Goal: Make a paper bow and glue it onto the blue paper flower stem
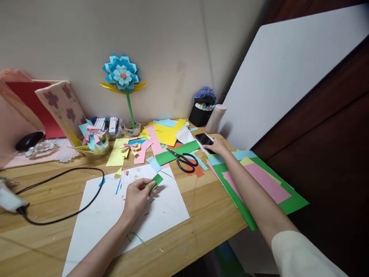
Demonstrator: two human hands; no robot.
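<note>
A small folded piece of green paper point(157, 181) is pinched between the thumb and fingers of my left hand point(138, 195), just above a large white sheet point(100, 215). My right hand point(218, 146) reaches to the back right and grips the right side of a black-screened smartphone point(203, 138), one digit lying over its screen. The phone's far underside is hidden. Between my hands, black-handled scissors point(184, 159) rest partly on a green paper strip point(167, 157). Green marks and small scraps dot the white sheet.
Stacked colored sheets point(268, 181) overhang the table's right edge. A blue paper flower point(122, 75) stands by the wall, near a scrap-filled container point(95, 146) and markers point(106, 124). A black pen holder point(201, 113) and white cylinder point(215, 118) stand behind the phone. A black cable point(60, 222) loops leftward.
</note>
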